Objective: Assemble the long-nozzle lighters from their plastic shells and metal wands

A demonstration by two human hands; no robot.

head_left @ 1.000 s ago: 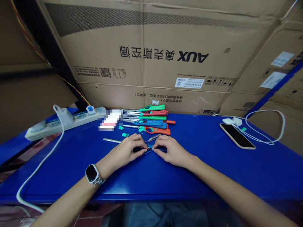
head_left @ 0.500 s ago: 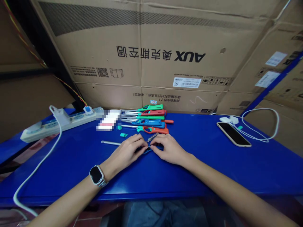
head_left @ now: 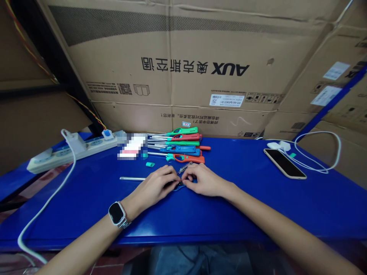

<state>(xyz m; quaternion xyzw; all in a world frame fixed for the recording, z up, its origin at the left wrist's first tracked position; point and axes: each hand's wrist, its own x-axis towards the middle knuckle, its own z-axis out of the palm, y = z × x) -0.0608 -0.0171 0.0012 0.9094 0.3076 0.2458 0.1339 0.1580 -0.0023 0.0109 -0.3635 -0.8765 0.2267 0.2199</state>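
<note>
A blue long-nosed lighter (head_left: pixel 180 186) lies between my hands on the table, mostly covered by my fingers, with small dark parts showing in it. Its metal tube (head_left: pixel 132 178) seems to stick out to the left from under my left hand (head_left: pixel 160 182). That hand is closed on the lighter's left part. The fingers of my right hand (head_left: pixel 203 180) are pinched together at the lighter's middle; what lies between the tips is too small to make out. Just beyond them rests a clear small cylinder with metal ends (head_left: pixel 185 167). Farther left lies a teal plastic piece (head_left: pixel 150 164).
Several long-nosed lighters (head_left: pixel 183 148) in green, red, blue and orange lie in a stack at the back. A power strip (head_left: pixel 88 147) with a white cable stands left. To the right are a phone (head_left: pixel 284 163) and a looped white charging cable (head_left: pixel 338 152). A large cardboard box (head_left: pixel 183 91) walls off the back.
Both hands stay over the blue lighter with small finger shifts. The metal tube has turned slightly, its free end now a little lower and farther left.
</note>
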